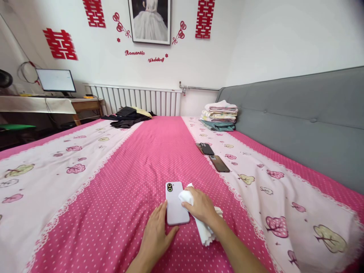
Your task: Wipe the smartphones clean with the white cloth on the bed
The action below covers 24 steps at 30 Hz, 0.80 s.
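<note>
While bracing a pale phone [176, 210] on the pink bedding [155, 159] with the left hand [157, 229] (loosely spread, thumb out near the bottom edge), pinching a bunched white cloth [202, 230] against its upper right side with the right hand [201, 204]. Could easily push the phone askew by pressing unevenly on such soft bedding. Could also catch the camera lenses [170, 187] with loose folds of cloth.

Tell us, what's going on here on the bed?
A person's right grip holds a bunched white cloth at the right side of a pale phone lying camera side up. The left grip, open, sits by the phone's left and lower edges. Two darker phones lie farther off on the bedspread.
</note>
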Motion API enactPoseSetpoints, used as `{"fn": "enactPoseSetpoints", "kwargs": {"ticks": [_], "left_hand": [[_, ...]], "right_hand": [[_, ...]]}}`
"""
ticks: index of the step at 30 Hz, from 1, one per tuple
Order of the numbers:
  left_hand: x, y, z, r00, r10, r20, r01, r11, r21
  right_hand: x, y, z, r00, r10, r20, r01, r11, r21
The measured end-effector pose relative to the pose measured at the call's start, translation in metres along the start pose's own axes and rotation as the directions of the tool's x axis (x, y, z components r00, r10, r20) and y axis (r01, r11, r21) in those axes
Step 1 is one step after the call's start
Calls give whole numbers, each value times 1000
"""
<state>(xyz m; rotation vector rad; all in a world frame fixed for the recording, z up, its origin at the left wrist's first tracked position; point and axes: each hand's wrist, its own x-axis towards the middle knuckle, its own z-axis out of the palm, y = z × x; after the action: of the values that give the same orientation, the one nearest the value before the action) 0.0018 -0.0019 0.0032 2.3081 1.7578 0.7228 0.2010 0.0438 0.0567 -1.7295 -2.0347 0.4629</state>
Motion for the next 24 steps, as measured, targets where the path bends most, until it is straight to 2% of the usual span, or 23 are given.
{"fn": "enactPoseSetpoints", "kwargs": {"ticks": [11,24], "left_hand": [[0,-5,3,997,35,-65,-38,998,-41],[0,0,0,1000,7,-29,-9,999,-43]], "right_hand": [[0,-2,-2,1000,9,8,-9,1000,-3],[0,0,-1,1000,7,8,-7,1000,-22]]}}
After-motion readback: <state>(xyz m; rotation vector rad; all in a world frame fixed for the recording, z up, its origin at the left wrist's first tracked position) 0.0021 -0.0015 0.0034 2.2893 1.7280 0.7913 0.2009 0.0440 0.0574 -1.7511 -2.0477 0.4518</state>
